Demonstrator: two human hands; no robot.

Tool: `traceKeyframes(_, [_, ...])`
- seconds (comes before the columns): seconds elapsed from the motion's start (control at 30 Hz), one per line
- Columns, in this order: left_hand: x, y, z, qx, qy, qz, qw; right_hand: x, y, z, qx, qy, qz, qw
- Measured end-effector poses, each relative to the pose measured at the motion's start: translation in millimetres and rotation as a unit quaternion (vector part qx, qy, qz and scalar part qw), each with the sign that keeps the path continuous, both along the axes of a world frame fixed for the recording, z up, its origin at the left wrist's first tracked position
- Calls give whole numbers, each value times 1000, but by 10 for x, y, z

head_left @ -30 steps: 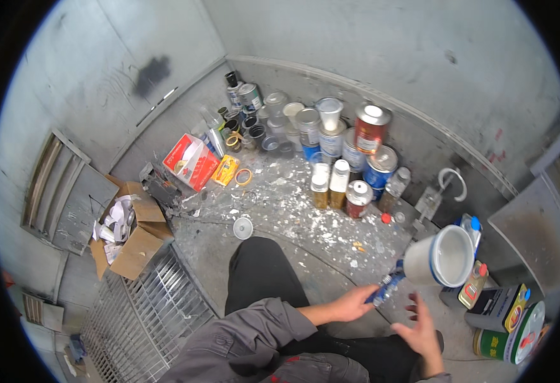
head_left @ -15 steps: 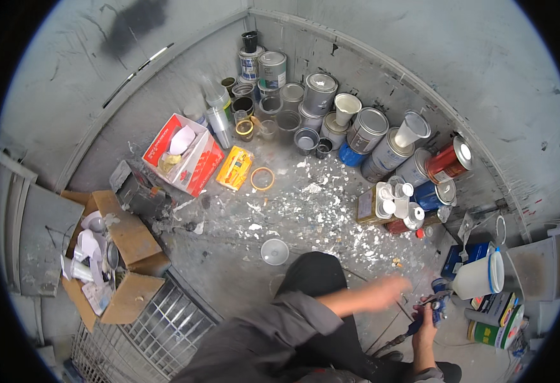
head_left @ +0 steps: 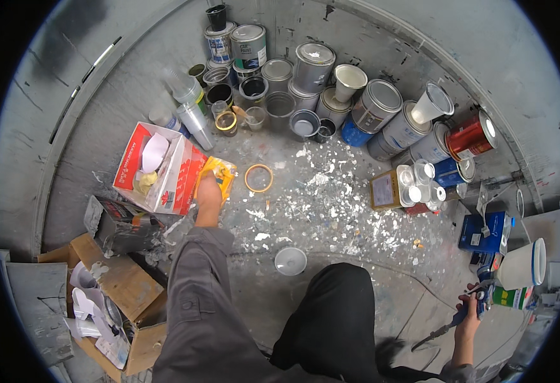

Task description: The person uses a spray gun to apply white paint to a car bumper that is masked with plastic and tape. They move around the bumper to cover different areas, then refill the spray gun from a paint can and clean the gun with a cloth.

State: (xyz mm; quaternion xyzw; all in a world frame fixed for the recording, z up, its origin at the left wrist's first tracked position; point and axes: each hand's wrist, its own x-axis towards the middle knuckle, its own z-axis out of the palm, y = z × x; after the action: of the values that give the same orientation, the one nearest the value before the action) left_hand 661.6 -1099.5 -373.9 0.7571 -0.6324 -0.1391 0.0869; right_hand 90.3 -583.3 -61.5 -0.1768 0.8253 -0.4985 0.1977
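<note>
My left hand (head_left: 208, 193) reaches forward to a yellow soft pack (head_left: 223, 177) lying beside the red-and-white box (head_left: 165, 171). It touches the pack, and its fingers are hidden, so their grip cannot be made out. Off to the right, my right hand (head_left: 467, 313) is closed round a blue-handled spray gun (head_left: 482, 299). A large white cup (head_left: 517, 267) with a blue rim is on the gun, tilted outward. A dark hose (head_left: 432, 337) trails from the gun's handle toward my leg.
Paint cans (head_left: 314, 67) and mixing cups (head_left: 280, 105) line the back wall. An orange ring (head_left: 259, 178) and a round lid (head_left: 291, 261) lie on the paint-flecked floor. A cardboard box (head_left: 125, 285) of used cups stands left; a blue tin (head_left: 486, 232) stands right.
My left hand has swung from beside the spray gun across to the yellow pack. My right hand has moved rightward with the gun. The view has shifted.
</note>
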Motion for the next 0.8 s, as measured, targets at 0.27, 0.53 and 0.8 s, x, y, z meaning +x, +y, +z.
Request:
traceKeyframes(0.27, [44,72,-157,-40,-52,-101,993,215,-118,37,26,0,23,999])
traceKeyframes(0.53, [52,111,-181,7,82,55,995,219,-304,-15,21,5,88,996])
traceKeyframes(0.8, [-549,817,767,-102,304,-125,939,421,-409,24,25,-72,90,993])
